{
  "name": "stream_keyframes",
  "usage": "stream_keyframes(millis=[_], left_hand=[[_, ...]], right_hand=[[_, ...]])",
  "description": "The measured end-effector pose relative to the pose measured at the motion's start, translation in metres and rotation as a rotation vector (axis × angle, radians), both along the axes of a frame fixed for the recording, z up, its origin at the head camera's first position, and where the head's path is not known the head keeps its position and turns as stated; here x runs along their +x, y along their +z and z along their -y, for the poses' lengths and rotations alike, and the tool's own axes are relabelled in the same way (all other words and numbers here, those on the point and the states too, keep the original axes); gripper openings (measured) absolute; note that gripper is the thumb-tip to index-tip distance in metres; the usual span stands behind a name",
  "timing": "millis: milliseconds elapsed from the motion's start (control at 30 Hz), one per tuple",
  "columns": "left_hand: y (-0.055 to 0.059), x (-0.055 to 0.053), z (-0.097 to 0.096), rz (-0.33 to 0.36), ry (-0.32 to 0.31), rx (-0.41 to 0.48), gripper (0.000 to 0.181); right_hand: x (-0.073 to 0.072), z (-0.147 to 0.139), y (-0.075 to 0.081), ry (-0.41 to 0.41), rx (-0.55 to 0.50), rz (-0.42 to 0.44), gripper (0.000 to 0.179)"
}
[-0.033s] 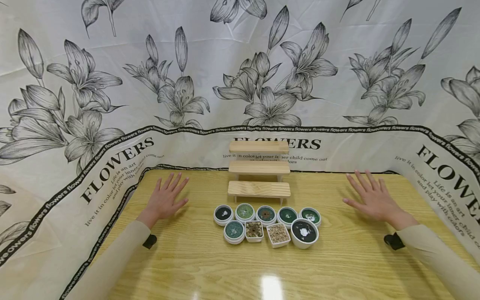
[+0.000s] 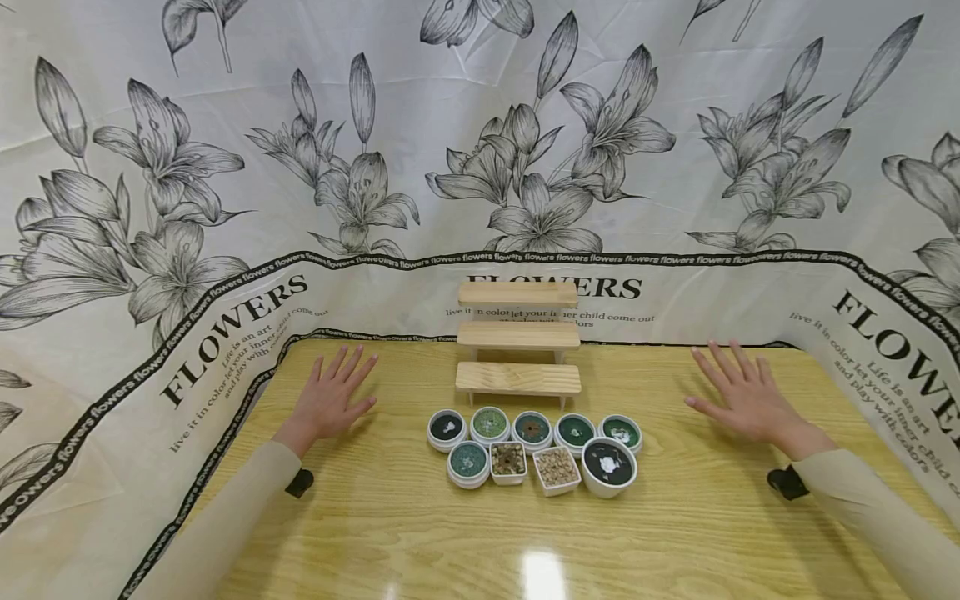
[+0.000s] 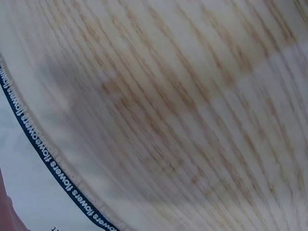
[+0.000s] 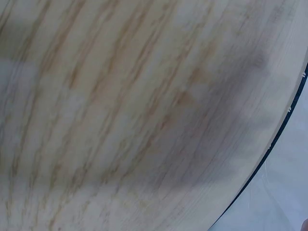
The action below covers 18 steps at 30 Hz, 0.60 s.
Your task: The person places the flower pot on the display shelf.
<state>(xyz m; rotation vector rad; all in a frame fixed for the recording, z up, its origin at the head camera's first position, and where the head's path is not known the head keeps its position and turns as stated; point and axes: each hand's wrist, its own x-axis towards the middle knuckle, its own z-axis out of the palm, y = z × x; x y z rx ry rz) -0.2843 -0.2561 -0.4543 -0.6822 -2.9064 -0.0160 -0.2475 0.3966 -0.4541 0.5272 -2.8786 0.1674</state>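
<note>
My left hand [image 2: 330, 400] is spread with straight fingers, palm down over the left side of the table, and holds nothing. On the right side, my right hand [image 2: 746, 404] is spread the same way and holds nothing. Between them, well apart from both, stand several small white containers in two rows. These include a round pot of light green material [image 2: 491, 422], a square dish of beige bits [image 2: 557, 468] and a larger round bowl with black contents [image 2: 609, 467]. Behind them is a three-step wooden stand [image 2: 519, 377]. The wrist views show mostly tabletop, with slivers of skin at their edges.
A pale wood-grain table [image 2: 420, 542] spans the front. White cloth with printed lilies [image 2: 540, 208] encloses the back and both sides, its black lettered band running above the table. Each wrist carries a black strap, such as the left strap [image 2: 300, 483].
</note>
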Motion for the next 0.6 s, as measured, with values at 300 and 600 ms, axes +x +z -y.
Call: stream_keyframes(millis=[300, 600], left_hand=[[-0.0033, -0.0025, -0.0008, -0.020, -0.017, -0.002, 0.067], [-0.0070, -0.0046, -0.0041, 0.006, -0.006, 0.021, 0.067]], right_hand=[[-0.0027, 0.0027, 0.0009, 0.003, -0.013, 0.020, 0.081], [-0.0015, 0.0096, 0.0067, 0.018, -0.058, 0.092, 0.077]])
